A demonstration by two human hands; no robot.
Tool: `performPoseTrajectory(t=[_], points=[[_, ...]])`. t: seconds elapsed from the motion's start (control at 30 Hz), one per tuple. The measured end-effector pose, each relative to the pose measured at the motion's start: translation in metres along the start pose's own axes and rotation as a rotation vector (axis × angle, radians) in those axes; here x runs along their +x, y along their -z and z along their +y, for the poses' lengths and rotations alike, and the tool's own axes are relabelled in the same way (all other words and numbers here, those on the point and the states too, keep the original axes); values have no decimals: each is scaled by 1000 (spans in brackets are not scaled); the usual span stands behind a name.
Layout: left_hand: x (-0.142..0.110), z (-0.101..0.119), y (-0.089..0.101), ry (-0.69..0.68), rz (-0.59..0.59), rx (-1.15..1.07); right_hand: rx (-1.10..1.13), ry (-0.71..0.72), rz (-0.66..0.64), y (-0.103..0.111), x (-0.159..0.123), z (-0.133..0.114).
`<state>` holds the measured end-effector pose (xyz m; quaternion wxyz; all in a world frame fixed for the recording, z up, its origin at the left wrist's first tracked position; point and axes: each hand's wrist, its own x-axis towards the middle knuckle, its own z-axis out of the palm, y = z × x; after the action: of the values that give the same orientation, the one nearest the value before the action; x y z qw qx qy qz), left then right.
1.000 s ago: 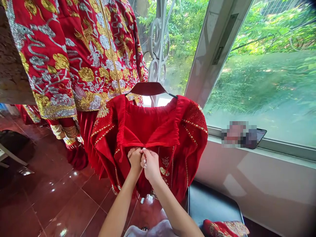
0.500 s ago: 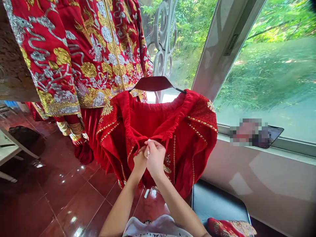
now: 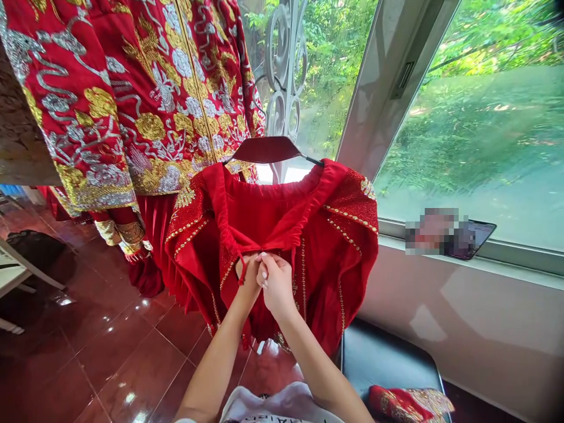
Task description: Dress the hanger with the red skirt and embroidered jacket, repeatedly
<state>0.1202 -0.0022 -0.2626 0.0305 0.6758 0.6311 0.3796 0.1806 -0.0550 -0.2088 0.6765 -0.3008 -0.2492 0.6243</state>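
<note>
A red skirt [image 3: 339, 264] with gold beading hangs from a dark red hanger [image 3: 264, 150], its gathered waistband [image 3: 308, 205] dipping in front. At the middle of that dip, my left hand [image 3: 249, 274] and my right hand [image 3: 277, 281] meet, fingertips pinched together. Both seem closed on the skirt's thin red drawstring [image 3: 242, 271], whose one end dangles beside the left hand. Most of the cord between the fingers is hidden. My right hand partly covers the left.
An embroidered red jacket [image 3: 176, 111] hangs at the left, a pleated red skirt below it. A black chair [image 3: 388, 358] holds folded red-and-gold cloth [image 3: 409, 403]. A phone [image 3: 476, 238] lies on the windowsill. White furniture [image 3: 20, 270] stands at far left.
My hands stay pinched together at the front of the waistband, with slight finger movement. The drawstring end now dangles more plainly left of them. The view has shifted slightly right.
</note>
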Motion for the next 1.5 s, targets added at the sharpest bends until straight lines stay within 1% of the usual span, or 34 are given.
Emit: performPoseTrajectory(t=[0.1, 0.17, 0.27, 0.33, 0.37, 0.4, 0.43, 0.47, 0.5, 0.53, 0.57, 0.6, 0.63, 0.67, 0.73, 0.8, 0.87, 0.97, 1.0, 1.03, 1.07, 1.13, 1.23, 1.3, 1.4, 1.43, 1.5], points=[[-7, 6, 3, 9, -51, 9, 14, 45, 14, -12, -2, -7], [-10, 11, 7, 26, -66, 9, -19, 81, 19, -19, -2, -11], [-15, 17, 20, 49, -80, 7, -196, 190, 13, -18, -6, -15], [-23, 20, 36, 59, -98, -50, -399, 255, -63, -10, -15, -19], [-29, 21, 46, 59, -145, -130, -495, 290, -95, -5, -21, -22], [-36, 22, 58, 65, -212, -235, -574, 334, -98, 1, -28, -25], [-42, 24, 70, 74, -268, -342, -636, 395, -61, 6, -33, -29], [-47, 25, 82, 81, -279, -427, -684, 479, 19, 11, -36, -33], [-50, 28, 93, 82, -222, -460, -727, 570, 119, 14, -36, -36], [-50, 31, 102, 76, -95, -427, -779, 652, 213, 17, -33, -38], [-46, 34, 108, 69, 61, -346, -845, 710, 284, 18, -27, -40], [-40, 38, 110, 64, 191, -239, -922, 737, 329, 18, -18, -41], [-31, 41, 110, 64, 256, -124, -995, 738, 348, 18, -7, -41], [-21, 44, 107, 76, 259, -15, -1049, 725, 346, 18, 5, -41], [0, 49, 99, 114, 188, 144, -1080, 706, 317, 16, 25, -40], [17, 53, 95, 96, 164, 200, -1033, 734, 267, 12, 35, -43], [26, 59, 102, -5, 210, 146, -977, 799, 193, 5, 34, -51], [29, 73, 124, -222, 355, -13, -927, 915, 7, -10, 21, -67], [28, 77, 130, -268, 402, -50, -918, 939, -44, -14, 16, -71], [26, 80, 134, -291, 425, -75, -919, 944, -79, -16, 13, -74], [25, 81, 136, -295, 418, -95, -928, 930, -90, -16, 11, -75], [21, 77, 133, -271, 348, -144, -953, 869, -82, -9, 11, -72], [14, 62, 119, -195, 257, -273, -911, 745, -96, 9, 13, -62], [9, 51, 108, -126, 226, -398, -834, 637, -96, 20, 12, -55], [-1, 39, 92, 3, 193, -586, -759, 467, -81, 31, 4, -45], [-5, 37, 86, 52, 175, -670, -758, 436, -89, 34, 1, -41], [-12, 33, 74, 159, 108, -894, -805, 451, -112, 40, -4, -35]])
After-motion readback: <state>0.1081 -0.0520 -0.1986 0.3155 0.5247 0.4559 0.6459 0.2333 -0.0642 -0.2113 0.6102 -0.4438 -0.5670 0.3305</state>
